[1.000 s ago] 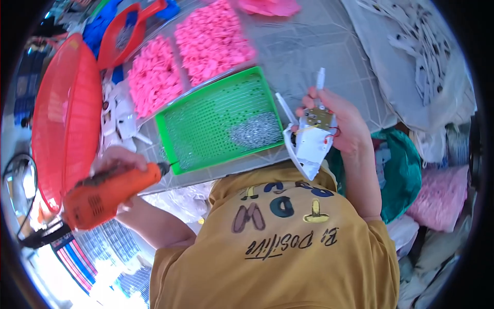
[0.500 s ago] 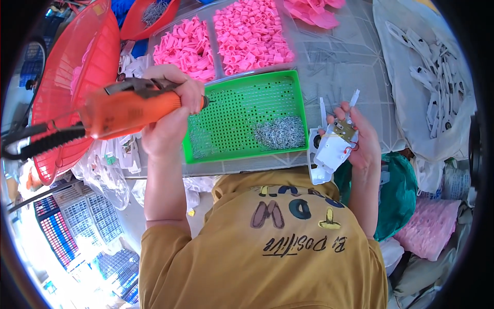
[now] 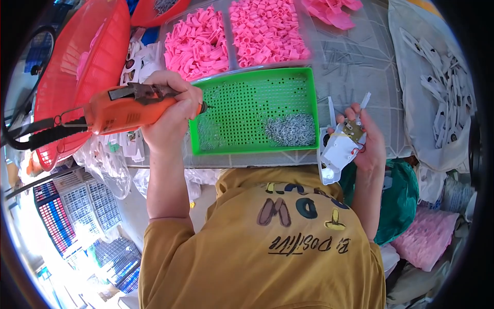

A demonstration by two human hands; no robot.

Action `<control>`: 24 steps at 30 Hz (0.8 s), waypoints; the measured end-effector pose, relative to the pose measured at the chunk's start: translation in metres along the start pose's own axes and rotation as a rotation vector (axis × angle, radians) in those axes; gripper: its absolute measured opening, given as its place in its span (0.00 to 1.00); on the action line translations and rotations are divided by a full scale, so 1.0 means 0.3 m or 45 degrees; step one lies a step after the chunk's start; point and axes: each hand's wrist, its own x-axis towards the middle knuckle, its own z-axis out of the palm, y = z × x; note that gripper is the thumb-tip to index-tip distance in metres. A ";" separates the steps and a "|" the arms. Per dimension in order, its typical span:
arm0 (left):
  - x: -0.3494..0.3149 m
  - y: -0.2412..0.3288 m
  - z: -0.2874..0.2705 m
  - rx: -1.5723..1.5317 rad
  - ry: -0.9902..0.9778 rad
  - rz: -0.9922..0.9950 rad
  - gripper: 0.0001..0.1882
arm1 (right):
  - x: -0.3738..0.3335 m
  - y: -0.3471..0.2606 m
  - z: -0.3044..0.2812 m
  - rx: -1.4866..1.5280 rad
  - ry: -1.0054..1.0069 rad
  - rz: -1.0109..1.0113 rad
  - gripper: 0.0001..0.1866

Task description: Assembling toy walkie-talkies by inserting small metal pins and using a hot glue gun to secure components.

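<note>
My left hand is closed around an orange electric screwdriver, held nearly level. Its thin bit points right, over the left end of a green perforated tray. A heap of small silver screws lies in the tray's near right corner, with loose ones scattered to the left. Right of the tray, my right hand grips a white plastic housing from behind. A brownish circuit board and thin red wire show on the housing, and narrow white prongs stick up from it. Some of my right fingers are hidden behind it.
Clear bins of pink plastic parts stand beyond the tray. A red basket leans at the left, near the screwdriver's cord. Long pins lie on the table. At the right, a pale sack holds white parts.
The view has shifted, so the table and bins appear farther right. The screwdriver sits slightly farther left relative to the tray and more level. Both hands keep their holds.
</note>
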 end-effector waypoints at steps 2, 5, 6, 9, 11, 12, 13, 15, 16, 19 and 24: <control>-0.019 0.004 0.000 0.040 0.011 0.000 0.13 | -0.002 0.001 -0.001 -0.021 0.004 -0.019 0.10; -0.039 0.007 -0.011 0.067 0.050 0.028 0.14 | 0.000 0.001 0.001 -0.039 0.010 -0.019 0.10; -0.043 0.007 -0.017 0.069 0.054 0.027 0.14 | -0.001 0.001 0.001 -0.039 0.009 -0.016 0.10; -0.051 0.005 -0.032 -0.080 0.008 0.066 0.14 | -0.002 0.000 0.000 -0.045 0.033 -0.014 0.10; -0.059 0.000 -0.028 0.001 0.100 0.062 0.14 | -0.002 -0.001 0.000 -0.044 0.035 -0.010 0.10; -0.058 -0.003 -0.030 0.002 0.102 0.062 0.14 | -0.002 -0.001 0.000 -0.044 0.034 -0.009 0.10; -0.053 -0.007 -0.033 0.015 0.107 0.070 0.14 | -0.002 -0.002 0.001 -0.045 0.029 -0.009 0.10; -0.049 -0.014 -0.039 0.030 0.114 0.077 0.14 | -0.002 -0.003 0.001 -0.046 0.023 -0.008 0.10; -0.048 -0.015 -0.043 0.023 0.116 0.065 0.14 | -0.002 -0.003 0.001 -0.048 0.023 -0.008 0.10; -0.049 -0.019 -0.049 0.006 0.116 0.038 0.14 | -0.001 -0.003 -0.001 -0.046 0.021 -0.008 0.10; -0.053 -0.022 -0.055 0.018 0.120 0.064 0.14 | 0.001 -0.002 0.001 -0.048 0.006 -0.005 0.10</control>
